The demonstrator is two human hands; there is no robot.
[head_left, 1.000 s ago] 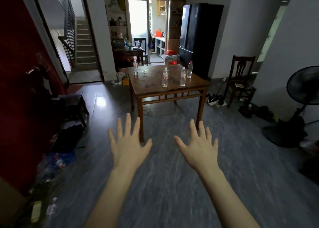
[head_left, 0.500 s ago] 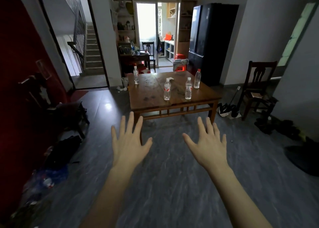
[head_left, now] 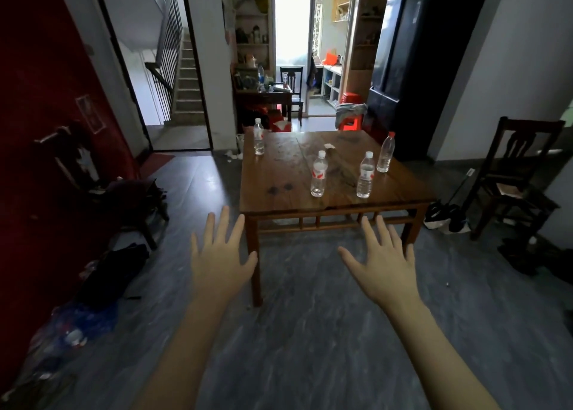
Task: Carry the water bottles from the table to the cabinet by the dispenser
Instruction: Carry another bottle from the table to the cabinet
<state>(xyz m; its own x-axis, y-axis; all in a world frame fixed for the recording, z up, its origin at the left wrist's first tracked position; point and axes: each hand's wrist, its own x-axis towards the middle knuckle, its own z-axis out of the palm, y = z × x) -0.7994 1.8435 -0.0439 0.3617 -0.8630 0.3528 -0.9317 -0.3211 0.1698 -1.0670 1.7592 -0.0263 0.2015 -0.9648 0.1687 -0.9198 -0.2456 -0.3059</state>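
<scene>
A: Listing of the scene was requested. What was recorded on the tabletop?

B: Four water bottles were logged, all upright. Item one, the far-left bottle, was set near the back left corner, well apart from the rest. Item two, the red-labelled bottle, was placed toward the front, near the middle. Item three, the front-right bottle, was found beside it, and item four, the red-capped bottle, just behind that, near the right edge.

A: And the hands?

B: The left hand and the right hand were held out over the floor, short of the table's front edge. The fingers of both were spread apart, and nothing was held or touched.

A: Which step was judged to be in hand?

B: The approach to the table; no bottle had yet been lifted.

A: What was the next move thought to call for?

B: The gap was to be closed and the two front bottles gripped round the body, one per hand. The cabinet and dispenser could not be identified from this view.
</scene>
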